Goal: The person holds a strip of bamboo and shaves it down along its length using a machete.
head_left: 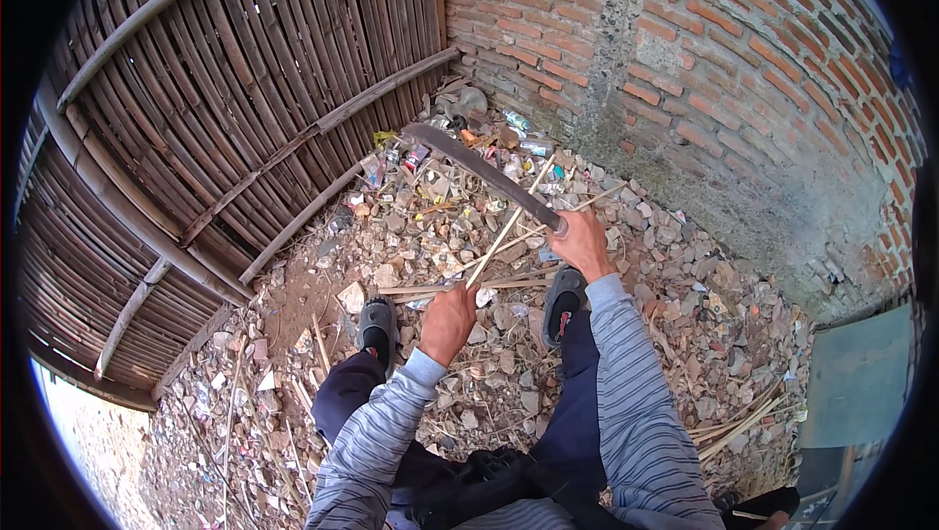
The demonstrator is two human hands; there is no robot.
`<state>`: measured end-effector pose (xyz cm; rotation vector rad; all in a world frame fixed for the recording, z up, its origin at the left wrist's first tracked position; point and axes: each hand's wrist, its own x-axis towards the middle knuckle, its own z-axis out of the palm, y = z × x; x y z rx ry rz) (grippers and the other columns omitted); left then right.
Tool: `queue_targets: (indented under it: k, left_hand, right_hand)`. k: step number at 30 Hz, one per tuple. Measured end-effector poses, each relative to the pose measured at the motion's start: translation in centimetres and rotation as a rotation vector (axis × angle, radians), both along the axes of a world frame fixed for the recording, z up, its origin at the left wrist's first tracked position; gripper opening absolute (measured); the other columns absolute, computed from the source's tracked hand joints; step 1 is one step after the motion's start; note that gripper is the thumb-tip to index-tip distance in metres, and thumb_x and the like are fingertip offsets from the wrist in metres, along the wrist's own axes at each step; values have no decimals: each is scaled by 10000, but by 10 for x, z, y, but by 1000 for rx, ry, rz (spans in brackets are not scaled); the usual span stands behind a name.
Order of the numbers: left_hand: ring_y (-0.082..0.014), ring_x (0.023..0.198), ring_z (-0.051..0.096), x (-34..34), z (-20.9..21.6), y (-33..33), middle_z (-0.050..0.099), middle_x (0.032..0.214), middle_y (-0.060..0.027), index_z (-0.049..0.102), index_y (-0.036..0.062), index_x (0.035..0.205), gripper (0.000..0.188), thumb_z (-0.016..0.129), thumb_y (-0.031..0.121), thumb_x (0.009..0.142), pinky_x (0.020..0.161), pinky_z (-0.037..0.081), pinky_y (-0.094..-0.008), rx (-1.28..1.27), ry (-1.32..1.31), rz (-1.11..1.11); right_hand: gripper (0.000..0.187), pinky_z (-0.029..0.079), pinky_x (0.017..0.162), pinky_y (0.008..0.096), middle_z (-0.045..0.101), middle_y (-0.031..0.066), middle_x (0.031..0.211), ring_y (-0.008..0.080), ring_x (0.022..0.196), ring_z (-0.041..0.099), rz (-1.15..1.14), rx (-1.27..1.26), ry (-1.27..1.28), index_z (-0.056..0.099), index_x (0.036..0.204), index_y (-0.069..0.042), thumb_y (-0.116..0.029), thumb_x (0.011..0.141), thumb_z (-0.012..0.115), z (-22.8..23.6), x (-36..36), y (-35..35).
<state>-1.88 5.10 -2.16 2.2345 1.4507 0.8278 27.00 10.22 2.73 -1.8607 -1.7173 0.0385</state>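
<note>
My right hand (584, 242) is closed round the grip of a machete (479, 168). Its long dark blade points away to the upper left over the rubble. Lower and to the left, my left hand (450, 323) is closed on the near end of a thin bamboo strip (504, 235). That strip slants up and to the right, passing the machete blade; whether they touch I cannot tell. Another pale strip (599, 197) crosses near my right hand. Between my shoes, several bamboo strips (421, 290) lie across the stones.
Broken stone and litter (685, 325) cover the ground. A bamboo slat fence (245, 70) stands on the left, a brick wall (675, 70) ahead and right. My left shoe (378, 327) and right shoe (563, 303) stand apart. More strips (738, 424) lie lower right, near a greenish panel (857, 378).
</note>
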Motion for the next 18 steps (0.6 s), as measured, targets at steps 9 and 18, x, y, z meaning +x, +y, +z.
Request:
queue_targets:
  k: [9,18]
  left_hand:
    - [-480,667,688,4,-4,-1,660,693,-292,648,2,875,401,560,330,1089,554,555,-539,20,61,36]
    - [-479,633,660,-5,-20,4,655,718,-261,641,-12,912,358,561,290,1088,548,520,-556,58,81,1]
  right_hand:
    - [188,571,738,545,726,171,726,427,723,716,58,42,-24,794,881,-143,-235,722,755,-5,4,12]
    - [268,591,761,507,759,204,850,430,808,731,-84,17,73,822,1023,-144,-248,784,759,-1,13,8]
